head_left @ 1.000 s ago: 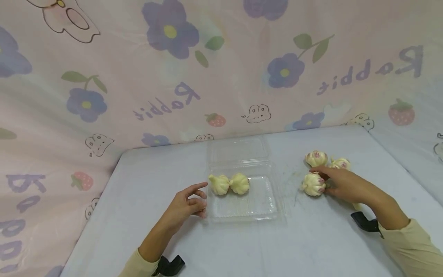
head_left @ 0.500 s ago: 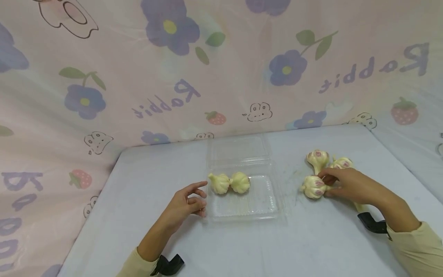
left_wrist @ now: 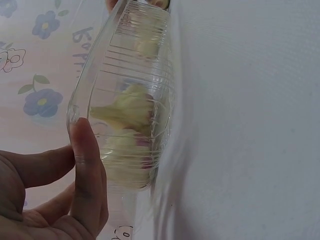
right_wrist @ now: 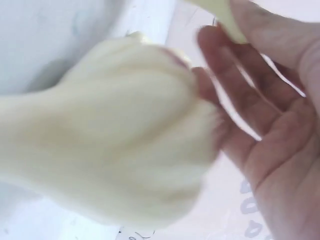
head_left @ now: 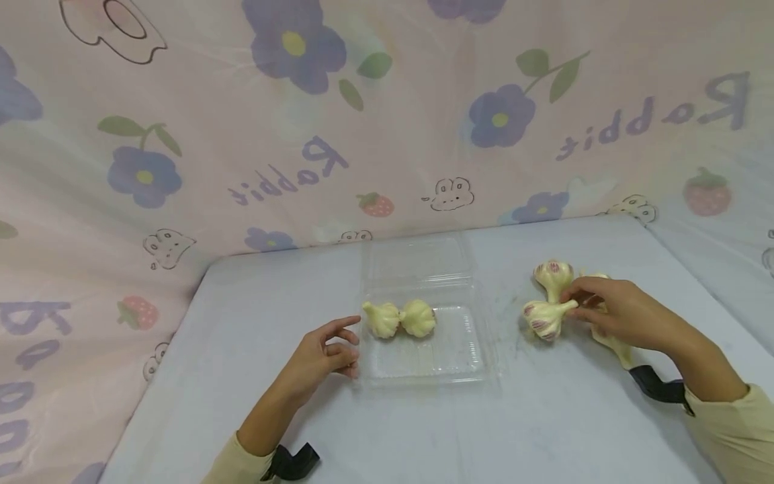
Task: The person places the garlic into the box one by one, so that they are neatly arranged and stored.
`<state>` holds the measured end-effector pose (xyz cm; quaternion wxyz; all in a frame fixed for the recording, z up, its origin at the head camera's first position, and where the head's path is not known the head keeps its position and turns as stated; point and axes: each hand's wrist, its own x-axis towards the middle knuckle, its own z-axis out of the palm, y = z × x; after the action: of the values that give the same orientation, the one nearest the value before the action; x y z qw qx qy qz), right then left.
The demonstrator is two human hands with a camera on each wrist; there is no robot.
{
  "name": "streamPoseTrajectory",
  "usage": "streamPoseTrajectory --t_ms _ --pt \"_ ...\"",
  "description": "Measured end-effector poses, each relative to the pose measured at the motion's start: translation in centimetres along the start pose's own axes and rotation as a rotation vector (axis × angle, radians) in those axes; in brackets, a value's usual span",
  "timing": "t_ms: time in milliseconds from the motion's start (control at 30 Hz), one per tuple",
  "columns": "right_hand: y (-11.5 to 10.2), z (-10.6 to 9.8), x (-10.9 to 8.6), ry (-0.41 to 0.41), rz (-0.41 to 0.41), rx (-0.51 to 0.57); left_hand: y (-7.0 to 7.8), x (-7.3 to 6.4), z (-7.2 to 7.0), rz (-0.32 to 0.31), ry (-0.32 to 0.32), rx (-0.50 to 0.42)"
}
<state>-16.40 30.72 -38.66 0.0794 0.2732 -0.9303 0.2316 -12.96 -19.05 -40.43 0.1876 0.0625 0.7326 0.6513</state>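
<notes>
Garlic bulb (head_left: 544,321) now tipped over, R hand (head_left: 629,312) pinching its neck.
Half a sec ago that neck hardly showed; now it points into the grip, thumb & fingers pressed on it, so I'd say the hold's abt set. Can't tell if the bulb's off the bench (head_left: 411,437). It's R of the clear plastic clamshell (head_left: 456,339), next to other loose bulbs (head_left: 553,274). Clamshell lid (head_left: 417,262) folded back; 2 bulbs inside (head_left: 418,319), touching, rear L. L hand (head_left: 311,363) hasn't moved much: fingers loose, a fingertip at the rim. Bench has white cover, few faint marks; pink rabbit/flower-print sheet (head_left: 399,121) hangs behind, lettering mirrored.
</notes>
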Motion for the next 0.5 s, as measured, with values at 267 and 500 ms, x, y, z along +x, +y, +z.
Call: streamPoseTrajectory --t_ms 267,500 --pt "-0.8 -0.5 0.1 0.07 -0.028 -0.024 0.0 0.3 0.1 -0.001 0.001 0.018" --pt "-0.9 1.1 0.7 0.009 -0.094 -0.001 0.1 0.2 0.1 -0.016 0.007 0.016"
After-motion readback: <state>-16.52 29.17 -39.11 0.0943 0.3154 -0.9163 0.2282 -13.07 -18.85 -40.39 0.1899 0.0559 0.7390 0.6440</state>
